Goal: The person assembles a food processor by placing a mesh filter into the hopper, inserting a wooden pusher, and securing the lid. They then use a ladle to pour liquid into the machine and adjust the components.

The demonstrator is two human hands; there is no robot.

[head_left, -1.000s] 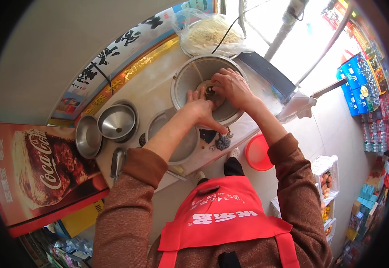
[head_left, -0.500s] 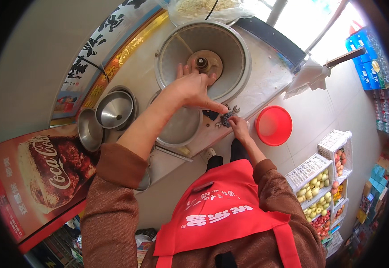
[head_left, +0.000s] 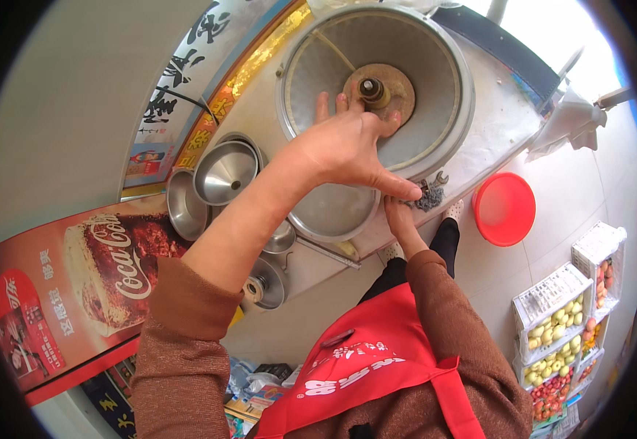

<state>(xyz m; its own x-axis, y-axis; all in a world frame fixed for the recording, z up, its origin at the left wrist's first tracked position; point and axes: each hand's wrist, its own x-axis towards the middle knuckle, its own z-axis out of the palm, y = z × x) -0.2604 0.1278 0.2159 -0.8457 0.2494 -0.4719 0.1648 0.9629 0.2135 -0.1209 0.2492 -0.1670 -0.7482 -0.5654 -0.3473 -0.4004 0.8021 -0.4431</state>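
A wide metal drum (head_left: 435,139) with a shaft (head_left: 371,89) at its centre stands on the counter. My left hand (head_left: 351,146) reaches over its near rim, fingers spread toward the shaft and thumb stretched outward. Beside the thumb tip lies a dark grey tangled scouring pad (head_left: 430,197). An open-end wrench (head_left: 439,179) sticks out next to it. My right hand (head_left: 400,216) is at the counter's edge just below the left thumb. Its fingertips are partly hidden, so I cannot see whether they hold anything. A round metal pan (head_left: 333,212) sits under my left wrist.
Metal bowls (head_left: 187,205) and a steel funnel (head_left: 223,172) stand left on the counter (head_left: 490,146). A red bucket (head_left: 505,208) is on the floor at right, beyond the counter's edge. Crates of fruit (head_left: 552,293) stand farther right. A white plastic bag (head_left: 571,121) hangs at the far corner.
The view has shifted, so the counter things appear farther right. My right hand has drawn away from the scouring pad toward the near left. My left hand stays spread over the drum's rim.
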